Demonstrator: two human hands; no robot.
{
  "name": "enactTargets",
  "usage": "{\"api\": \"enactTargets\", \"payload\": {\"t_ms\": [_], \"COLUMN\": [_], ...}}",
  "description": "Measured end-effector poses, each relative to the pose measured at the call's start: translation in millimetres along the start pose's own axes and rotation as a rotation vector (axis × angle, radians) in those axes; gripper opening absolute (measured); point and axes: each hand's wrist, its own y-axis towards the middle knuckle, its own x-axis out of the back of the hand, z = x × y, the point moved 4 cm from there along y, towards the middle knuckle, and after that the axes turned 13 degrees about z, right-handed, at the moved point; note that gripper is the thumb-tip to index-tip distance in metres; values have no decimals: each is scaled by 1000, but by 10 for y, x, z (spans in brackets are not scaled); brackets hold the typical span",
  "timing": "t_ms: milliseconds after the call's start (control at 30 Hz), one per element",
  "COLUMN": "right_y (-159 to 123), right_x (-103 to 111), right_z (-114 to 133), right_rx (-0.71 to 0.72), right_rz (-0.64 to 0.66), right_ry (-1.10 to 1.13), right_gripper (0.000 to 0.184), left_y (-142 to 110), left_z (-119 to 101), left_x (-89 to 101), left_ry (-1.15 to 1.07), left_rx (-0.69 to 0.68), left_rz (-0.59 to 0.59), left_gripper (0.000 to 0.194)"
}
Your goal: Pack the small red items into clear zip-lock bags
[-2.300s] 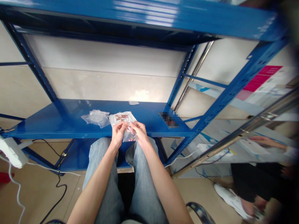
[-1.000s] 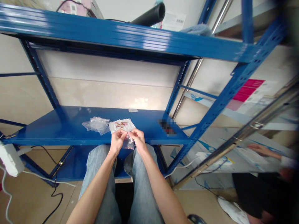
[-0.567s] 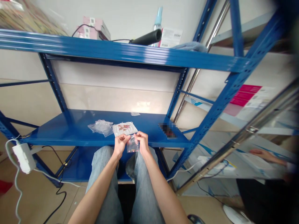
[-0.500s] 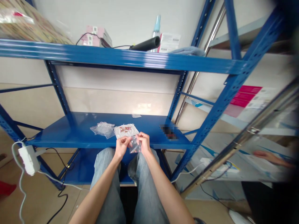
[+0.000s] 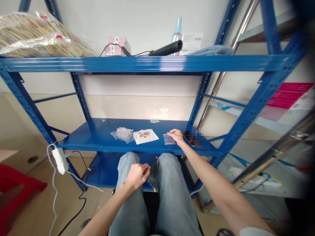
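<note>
In the pinching right hand (image 5: 175, 134), over the blue shelf (image 5: 98, 131), a clear bag (image 5: 168, 138) is pointing its end of reddish bits (image 5: 169, 143) toward the knees (image 5: 167, 162); the left hand (image 5: 138, 175) is curling, its grip unclear.

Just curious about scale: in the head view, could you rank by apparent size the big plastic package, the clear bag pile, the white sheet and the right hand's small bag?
1. Big plastic package
2. White sheet and clear bag pile: too alike to rank
3. Small bag in the right hand
</note>
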Motion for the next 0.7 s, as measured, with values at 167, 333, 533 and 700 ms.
{"api": "enactTargets", "payload": {"t_ms": [167,333,533,700], "right_y": [-125,-506,-821,-966], "right_x": [-492,-1693,-2313,-2161], "right_z": [313,667,711,624], "right_rx": [280,708,785,865], "right_rz": [-98,485,737,745], "right_ry": [-575,-607,-581,-605], "right_gripper": [33,38,36,24], "left_y": [-15,2,-79,-56], "left_z": [18,9,207,377], "left_x": [-160,-171,48,249], "left_ry": [207,275,-26,-429], "left_rx": [-7,-45,144,266], "left_rz": [68,51,-134,-397], "left_gripper": [27,22,22,33]}}
